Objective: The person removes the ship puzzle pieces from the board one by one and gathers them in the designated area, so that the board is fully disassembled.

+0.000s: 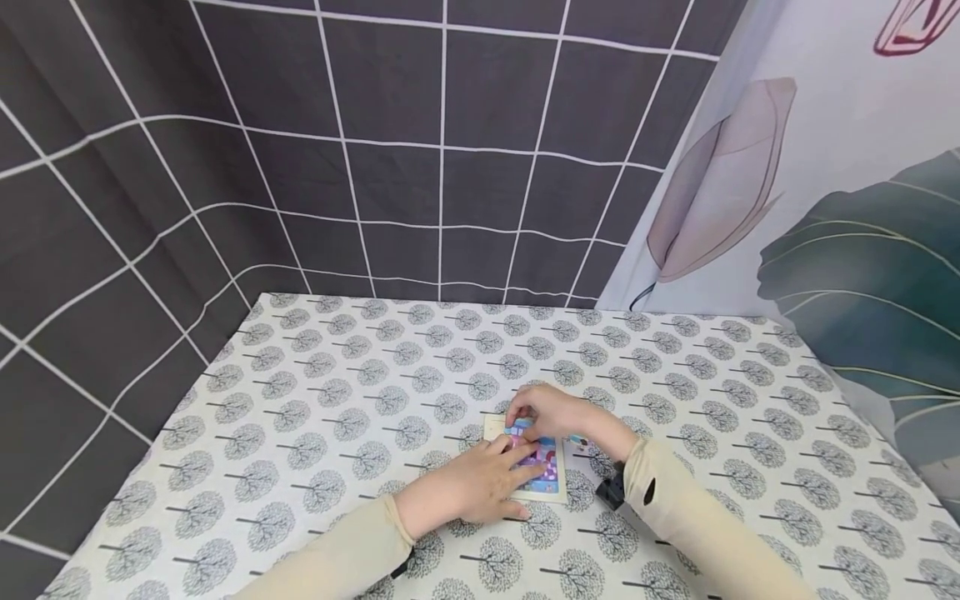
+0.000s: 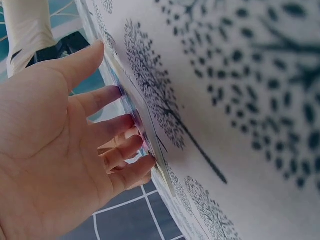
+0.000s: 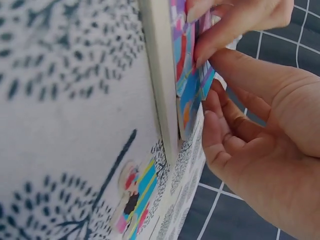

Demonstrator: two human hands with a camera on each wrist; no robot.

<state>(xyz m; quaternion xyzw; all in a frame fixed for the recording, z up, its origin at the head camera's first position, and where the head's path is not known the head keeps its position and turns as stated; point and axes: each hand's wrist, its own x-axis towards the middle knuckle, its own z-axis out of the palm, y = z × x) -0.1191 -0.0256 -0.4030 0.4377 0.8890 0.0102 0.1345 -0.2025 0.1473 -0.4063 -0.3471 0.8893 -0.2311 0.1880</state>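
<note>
A colourful jigsaw puzzle [image 1: 551,477] with a pale frame lies on the table, partly covered by both hands. My left hand [image 1: 480,482] spreads over its near left part, with nearly straight fingertips on the picture; the palm shows in the left wrist view. At the puzzle's far side, my right hand [image 1: 553,412] pinches a puzzle piece [image 3: 207,82] between thumb and fingers. That piece stands tilted above the picture in the right wrist view, close to the left fingertips. Just right of the frame lies a loose puzzle piece [image 1: 577,440].
A white cloth with a tree print [image 1: 360,417] covers the table. Dark curtain with white grid lines [image 1: 390,183] hangs behind and to the left. On the right hangs a pale leaf-patterned curtain [image 1: 720,200].
</note>
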